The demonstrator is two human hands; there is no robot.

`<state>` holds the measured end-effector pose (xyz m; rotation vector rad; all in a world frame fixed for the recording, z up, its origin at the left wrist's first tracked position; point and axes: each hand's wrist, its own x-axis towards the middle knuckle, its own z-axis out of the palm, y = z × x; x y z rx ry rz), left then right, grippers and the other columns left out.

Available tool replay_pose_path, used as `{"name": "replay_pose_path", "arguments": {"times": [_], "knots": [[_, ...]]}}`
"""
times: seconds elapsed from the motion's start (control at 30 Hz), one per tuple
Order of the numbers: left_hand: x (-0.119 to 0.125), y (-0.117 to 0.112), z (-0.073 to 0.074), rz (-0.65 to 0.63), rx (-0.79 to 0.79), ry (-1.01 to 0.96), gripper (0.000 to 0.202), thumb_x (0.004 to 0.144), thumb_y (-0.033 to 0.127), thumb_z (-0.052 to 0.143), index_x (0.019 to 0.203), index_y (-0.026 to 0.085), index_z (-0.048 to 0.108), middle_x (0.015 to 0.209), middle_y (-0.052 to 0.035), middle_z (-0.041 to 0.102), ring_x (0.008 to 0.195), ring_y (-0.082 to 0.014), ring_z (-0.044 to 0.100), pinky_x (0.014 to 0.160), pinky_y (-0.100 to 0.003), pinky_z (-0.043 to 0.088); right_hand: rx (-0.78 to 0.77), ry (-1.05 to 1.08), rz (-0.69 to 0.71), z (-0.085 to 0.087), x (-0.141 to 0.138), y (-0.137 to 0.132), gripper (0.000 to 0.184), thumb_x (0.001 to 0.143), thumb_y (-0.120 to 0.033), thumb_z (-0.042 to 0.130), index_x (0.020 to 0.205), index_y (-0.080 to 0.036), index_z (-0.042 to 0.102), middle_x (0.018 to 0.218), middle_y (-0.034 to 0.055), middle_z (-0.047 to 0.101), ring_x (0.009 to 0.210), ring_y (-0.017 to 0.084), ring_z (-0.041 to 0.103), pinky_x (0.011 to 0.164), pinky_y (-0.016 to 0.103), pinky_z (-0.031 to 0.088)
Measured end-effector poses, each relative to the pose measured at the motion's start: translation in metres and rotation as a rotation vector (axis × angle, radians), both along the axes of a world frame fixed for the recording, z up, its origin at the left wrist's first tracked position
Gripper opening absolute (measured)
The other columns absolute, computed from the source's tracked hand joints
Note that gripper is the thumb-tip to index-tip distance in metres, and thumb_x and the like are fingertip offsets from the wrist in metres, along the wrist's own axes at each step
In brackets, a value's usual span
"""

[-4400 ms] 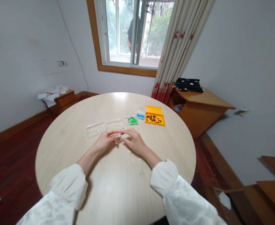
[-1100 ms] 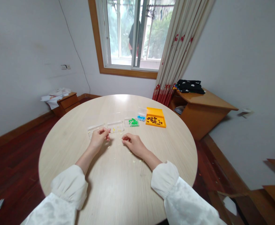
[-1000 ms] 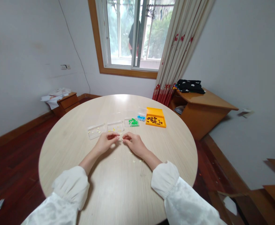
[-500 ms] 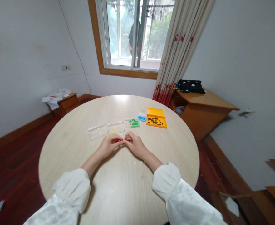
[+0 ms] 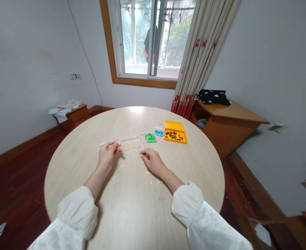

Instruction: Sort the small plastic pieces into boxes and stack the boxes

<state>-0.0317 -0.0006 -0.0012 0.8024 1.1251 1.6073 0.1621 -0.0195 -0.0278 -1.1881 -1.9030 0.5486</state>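
My left hand (image 5: 107,156) is at the clear boxes, its thumb and fingers pinched together; whatever they hold is too small to make out. It covers much of the leftmost clear box (image 5: 104,143). Beside its fingertips stands another clear box (image 5: 130,147) with a few small yellow pieces. My right hand (image 5: 153,161) rests over the table with its fingers curled inward, and I cannot make out anything in them. Small pale yellow pieces (image 5: 122,166) lie loose on the tabletop between and below the hands.
Behind the hands stand a clear box of green pieces (image 5: 150,138), a small clear box of blue pieces (image 5: 159,132) and an open yellow case (image 5: 175,140) holding dark brown pieces. All sit on the round wooden table (image 5: 132,208). A wooden cabinet (image 5: 236,125) stands beyond, right.
My hands were together at the table's middle, fingertips touching. The left has moved left to the clear boxes; the right stays near its place. Loose pale pieces now show between them.
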Motion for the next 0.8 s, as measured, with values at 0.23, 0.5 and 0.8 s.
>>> {"name": "replay_pose_path", "arguments": {"times": [0.23,0.5,0.8], "knots": [[-0.009,0.002,0.008,0.148,-0.107,-0.251,0.011,0.074,0.003,0.053,0.067,0.012,0.052,0.054,0.0011,0.058,0.048,-0.0063,0.056,0.054,-0.017,0.050,0.052,-0.188,0.081,-0.002,0.000,-0.001,0.030,0.082,-0.009,0.049,0.107,-0.017,0.064,0.112,0.0092,0.065,0.107,0.019,0.057,0.095,0.037,0.042],[-0.010,0.003,0.012,0.207,-0.107,-0.360,0.012,0.082,0.002,0.046,0.081,0.013,0.050,0.056,-0.0001,0.058,0.049,-0.0082,0.057,0.059,-0.022,0.053,0.018,-0.398,0.239,0.001,-0.005,-0.006,0.040,0.087,-0.010,0.044,0.125,-0.017,0.053,0.134,0.0118,0.051,0.127,0.022,0.043,0.102,0.044,0.030],[-0.008,0.003,0.005,0.124,-0.080,-0.253,0.008,0.076,0.006,0.053,0.069,0.011,0.053,0.053,0.0015,0.057,0.043,-0.0049,0.052,0.052,-0.016,0.049,0.093,-0.364,0.165,-0.003,-0.003,0.005,0.019,0.084,-0.006,0.051,0.087,-0.013,0.068,0.096,0.0097,0.069,0.095,0.019,0.060,0.087,0.034,0.040]]}}
